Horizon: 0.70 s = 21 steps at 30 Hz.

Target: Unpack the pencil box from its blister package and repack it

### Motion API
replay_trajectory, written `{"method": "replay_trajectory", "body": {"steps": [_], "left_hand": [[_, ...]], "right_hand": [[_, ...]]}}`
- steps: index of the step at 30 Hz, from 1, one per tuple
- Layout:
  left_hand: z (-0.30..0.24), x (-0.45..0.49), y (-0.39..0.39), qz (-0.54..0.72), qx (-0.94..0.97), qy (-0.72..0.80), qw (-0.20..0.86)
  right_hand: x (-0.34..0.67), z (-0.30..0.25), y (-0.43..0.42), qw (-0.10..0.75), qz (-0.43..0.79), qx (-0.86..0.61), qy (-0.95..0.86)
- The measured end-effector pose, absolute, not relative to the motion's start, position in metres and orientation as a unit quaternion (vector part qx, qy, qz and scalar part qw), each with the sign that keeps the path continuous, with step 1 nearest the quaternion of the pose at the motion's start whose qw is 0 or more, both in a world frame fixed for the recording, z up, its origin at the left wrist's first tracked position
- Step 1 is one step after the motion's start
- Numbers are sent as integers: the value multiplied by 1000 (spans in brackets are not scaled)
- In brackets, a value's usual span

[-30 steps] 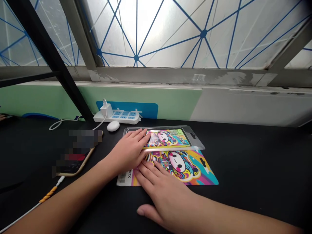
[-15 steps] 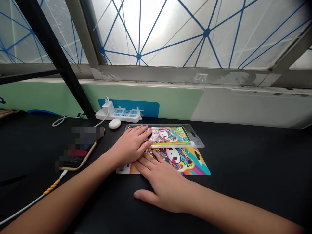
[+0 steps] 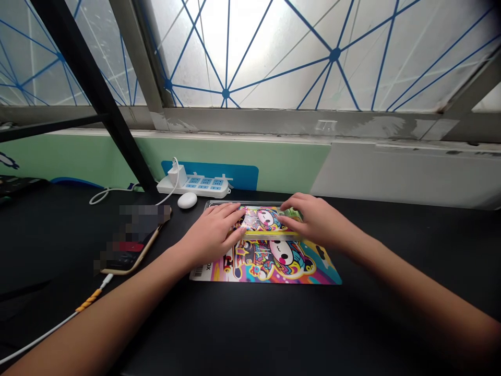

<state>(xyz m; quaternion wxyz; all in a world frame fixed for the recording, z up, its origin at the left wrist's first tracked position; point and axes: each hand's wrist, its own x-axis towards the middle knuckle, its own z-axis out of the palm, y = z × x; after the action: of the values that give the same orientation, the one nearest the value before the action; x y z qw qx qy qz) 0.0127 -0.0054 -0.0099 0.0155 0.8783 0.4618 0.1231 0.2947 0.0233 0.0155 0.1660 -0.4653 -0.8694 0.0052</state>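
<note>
A colourful printed backing card (image 3: 279, 261) with a white-faced cartoon character lies flat on the black table. Along its far part rests a clear plastic blister tray (image 3: 270, 236) holding a smaller flat printed pack (image 3: 266, 218) with the same character. My left hand (image 3: 213, 232) lies on the tray's left end, fingers stretched out and thumb apart. On the right end is my right hand (image 3: 313, 216), its thumb and fingers spread over the top of the pack. The fingers cover both ends of the tray.
A phone (image 3: 135, 245) with a charging cable (image 3: 43, 334) lies to the left. Behind it stand a white power strip (image 3: 195, 185) with a plugged-in charger and a small white rounded object (image 3: 187, 200). A black slanted post (image 3: 102, 99) rises at the left, before the window wall.
My right hand has lifted off the card's lower part and moved right and away from me onto the tray's right end. The left hand stays on the left end.
</note>
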Motion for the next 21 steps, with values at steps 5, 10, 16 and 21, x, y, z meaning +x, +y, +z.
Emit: {"method": "replay_trajectory", "body": {"steps": [5,10,16,21], "left_hand": [[-7,15,-8,120,873,472,19],[-8,14,-8,133,867,480,21],[-7,14,-8,154,860,485,32],[-10,12,-7,188,852,486,50]], "right_hand": [[326,-3,50,154,32,-473,-867],[330,-6,51,134,59,-475,-868],[329,-3,55,114,79,-498,-856],[321,0,53,121,62,-517,-845]]}}
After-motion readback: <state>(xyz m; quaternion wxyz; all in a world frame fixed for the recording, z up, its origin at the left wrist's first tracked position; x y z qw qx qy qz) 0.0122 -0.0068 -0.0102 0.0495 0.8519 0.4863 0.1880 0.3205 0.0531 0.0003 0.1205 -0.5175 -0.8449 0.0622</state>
